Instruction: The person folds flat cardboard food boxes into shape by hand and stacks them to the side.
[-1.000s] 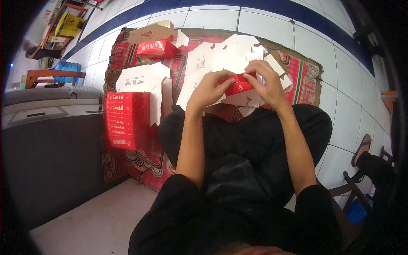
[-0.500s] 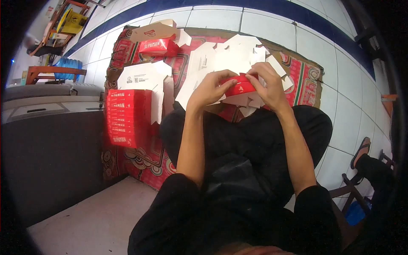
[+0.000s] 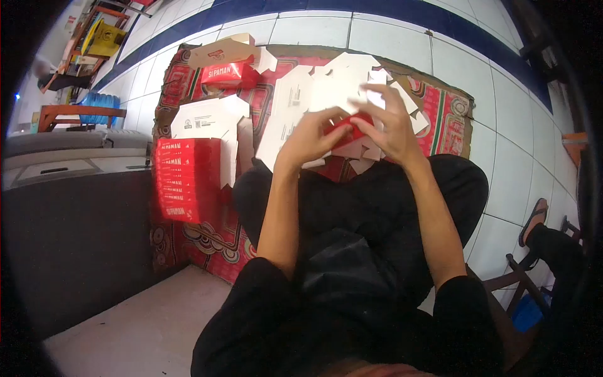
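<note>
A small red carton (image 3: 353, 132), partly folded, sits low in front of my lap, largely covered by my fingers. My left hand (image 3: 314, 137) is closed on its left side, with the thumb along the near edge. At its right side, my right hand (image 3: 392, 122) has its thumb against the carton, while its blurred fingers are raised and spread. Flat white carton blanks (image 3: 342, 81) lie spread beneath and beyond both hands, one with small printed text.
Left of my knee stands a row of folded red boxes (image 3: 188, 179) lettered "SI PAMAN". Behind them lie more white blanks (image 3: 210, 116) and an open red box (image 3: 229, 74). Patterned red cardboard (image 3: 449, 122) covers the floor. Another person's sandaled foot (image 3: 535, 220) is at right.
My right hand's fingers have lifted and spread away from the red carton. My left hand stays on it, and the carton now shows less between the hands. The whole view has shifted slightly.
</note>
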The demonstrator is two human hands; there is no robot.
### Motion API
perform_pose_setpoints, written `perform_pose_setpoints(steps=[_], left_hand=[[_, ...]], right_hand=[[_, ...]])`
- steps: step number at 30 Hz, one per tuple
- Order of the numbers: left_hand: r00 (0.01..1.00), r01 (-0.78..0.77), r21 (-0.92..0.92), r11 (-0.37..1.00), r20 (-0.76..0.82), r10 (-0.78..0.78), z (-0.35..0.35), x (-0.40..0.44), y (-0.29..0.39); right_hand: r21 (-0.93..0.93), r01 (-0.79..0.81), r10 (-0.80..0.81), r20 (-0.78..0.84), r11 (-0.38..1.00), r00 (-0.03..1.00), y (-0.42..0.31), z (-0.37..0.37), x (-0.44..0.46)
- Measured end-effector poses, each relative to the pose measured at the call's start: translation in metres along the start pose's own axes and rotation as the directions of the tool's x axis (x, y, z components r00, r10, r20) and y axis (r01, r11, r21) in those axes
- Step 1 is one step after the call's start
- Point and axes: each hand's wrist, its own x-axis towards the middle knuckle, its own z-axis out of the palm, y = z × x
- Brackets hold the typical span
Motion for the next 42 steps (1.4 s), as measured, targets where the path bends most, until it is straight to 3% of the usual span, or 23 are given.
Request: perform_pose_setpoints(steps=[2, 3, 5, 7, 10, 12, 13, 14, 15, 16, 17, 20, 22, 26, 28, 29, 31, 33, 37, 39, 42], left_hand=[[0.942, -0.011, -0.084, 0.996, -0.335, -0.017, 0.003, 0.003, 0.009], [0.889, -0.093, -0.134, 0.987, -0.457, 0.022, 0.003, 0.007, 0.000], [0.772, -0.350, -0.303, 0.886, -0.630, 0.089, 0.004, 0.012, -0.004], [0.752, -0.410, -0.361, 0.838, -0.653, 0.087, 0.005, 0.012, -0.003], [0.700, -0.415, -0.240, 0.878, -0.701, 0.140, 0.017, 0.011, 0.005], [0.706, -0.384, -0.219, 0.897, -0.696, 0.132, 0.020, 0.011, 0.002], [0.712, -0.355, -0.197, 0.914, -0.691, 0.128, 0.021, 0.011, 0.001], [0.687, -0.298, -0.032, 0.954, -0.701, 0.191, 0.023, 0.013, 0.000], [0.684, -0.300, -0.031, 0.953, -0.704, 0.192, 0.025, 0.015, -0.001], [0.644, -0.309, 0.141, 0.940, -0.696, 0.317, 0.027, 0.018, -0.001], [0.605, -0.308, 0.309, 0.900, -0.666, 0.436, 0.029, 0.020, -0.001], [0.623, -0.265, 0.331, 0.906, -0.658, 0.423, 0.033, 0.021, 0.001], [0.627, -0.239, 0.367, 0.899, -0.649, 0.432, 0.034, 0.021, 0.000], [0.569, -0.223, 0.480, 0.849, -0.643, 0.513, 0.033, 0.025, -0.007], [0.561, -0.250, 0.479, 0.841, -0.637, 0.529, 0.037, 0.025, -0.009], [0.568, -0.238, 0.397, 0.886, -0.683, 0.459, 0.038, 0.023, -0.010], [0.574, -0.229, 0.314, 0.921, -0.721, 0.388, 0.036, 0.023, -0.010], [0.600, -0.214, 0.094, 0.972, -0.773, 0.207, 0.030, 0.022, -0.007], [0.715, -0.213, -0.030, 0.977, -0.686, 0.134, 0.033, 0.021, -0.012], [0.724, -0.210, -0.015, 0.978, -0.674, 0.145, 0.035, 0.024, -0.013], [0.754, -0.255, -0.160, 0.954, -0.650, 0.093, 0.040, 0.030, -0.014]], right_hand=[[-0.024, -0.143, 0.128, -0.313, 0.989, 0.941, -0.001, 0.009, 0.000], [-0.026, -0.145, 0.130, -0.315, 0.989, 0.940, -0.001, 0.011, -0.002], [0.278, -0.208, 0.266, -0.188, 0.938, 0.946, -0.002, 0.016, -0.004], [0.329, -0.258, 0.285, -0.035, 0.908, 0.958, -0.016, 0.027, -0.006], [0.294, -0.282, 0.296, -0.001, 0.913, 0.955, -0.008, 0.050, -0.014], [0.590, -0.442, 0.547, 0.001, 0.675, 0.837, 0.017, 0.066, -0.021], [0.590, -0.441, 0.545, 0.003, 0.676, 0.838, 0.018, 0.064, -0.020], [0.709, -0.457, 0.636, 0.015, 0.537, 0.771, 0.020, 0.061, -0.018], [0.808, -0.448, 0.717, 0.046, 0.383, 0.696, 0.021, 0.058, -0.016], [0.859, -0.403, 0.747, 0.037, 0.315, 0.664, 0.006, 0.050, -0.010], [0.859, -0.404, 0.746, 0.038, 0.315, 0.664, 0.005, 0.049, -0.011], [0.870, -0.408, 0.806, 0.023, 0.275, 0.592, 0.009, 0.051, -0.017], [0.828, -0.393, 0.719, -0.017, 0.400, 0.695, 0.013, 0.056, -0.019], [0.759, -0.417, 0.696, -0.065, 0.500, 0.715, 0.004, 0.059, -0.017], [0.456, -0.346, 0.484, -0.230, 0.820, 0.844, -0.001, 0.055, -0.018], [0.455, -0.346, 0.485, -0.234, 0.820, 0.843, -0.004, 0.052, -0.016], [0.184, -0.231, 0.271, -0.237, 0.955, 0.933, -0.009, 0.049, -0.015], [0.144, -0.207, 0.234, -0.199, 0.968, 0.952, -0.010, 0.051, -0.018], [0.191, -0.283, 0.314, -0.159, 0.940, 0.936, -0.010, 0.051, -0.019], [0.232, -0.321, 0.363, -0.167, 0.918, 0.917, -0.009, 0.050, -0.019], [0.279, -0.306, 0.367, -0.202, 0.910, 0.908, -0.007, 0.049, -0.020]])
